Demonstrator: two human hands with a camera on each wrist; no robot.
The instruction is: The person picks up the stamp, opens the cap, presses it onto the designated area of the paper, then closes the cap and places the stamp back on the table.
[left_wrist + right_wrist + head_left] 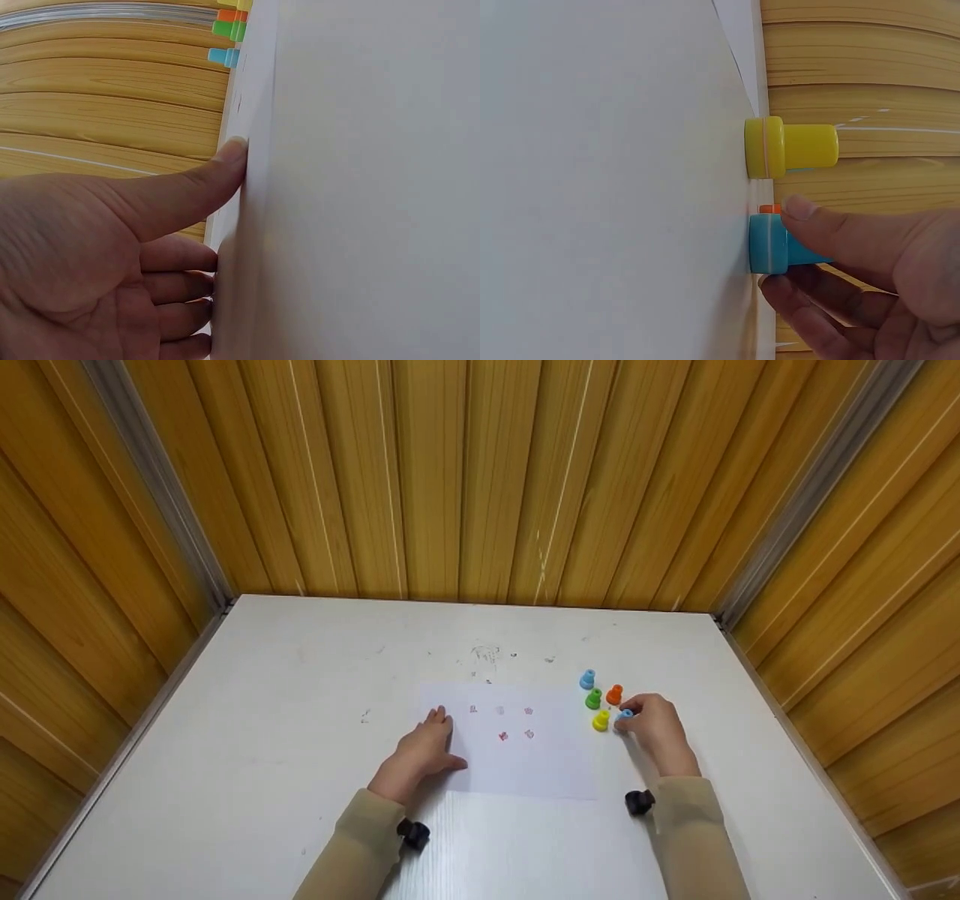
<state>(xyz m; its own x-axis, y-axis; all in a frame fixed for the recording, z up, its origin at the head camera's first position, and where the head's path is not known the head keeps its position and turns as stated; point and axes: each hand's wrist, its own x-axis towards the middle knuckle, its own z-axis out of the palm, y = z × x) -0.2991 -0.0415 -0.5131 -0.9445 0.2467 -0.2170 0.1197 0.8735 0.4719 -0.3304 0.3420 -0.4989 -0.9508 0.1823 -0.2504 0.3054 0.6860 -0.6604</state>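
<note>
My right hand (658,729) pinches a blue stamp (769,244) between thumb and fingers. In the right wrist view its base is at the white tabletop. A yellow stamp (601,721) stands just left of that hand. Behind it stand a green stamp (593,699), an orange stamp (615,694) and another blue stamp (587,679). My left hand (426,746) rests on the left edge of a white sheet of paper (540,765), its thumb spread from the fingers. Several small printed marks (529,711) in red and darker ink show on the paper.
The white table (300,675) carries a few dark ink smudges (485,653) beyond the paper. Wood-look panels (427,480) enclose the table at the back and both sides. A black strap mount (639,802) sits at each wrist.
</note>
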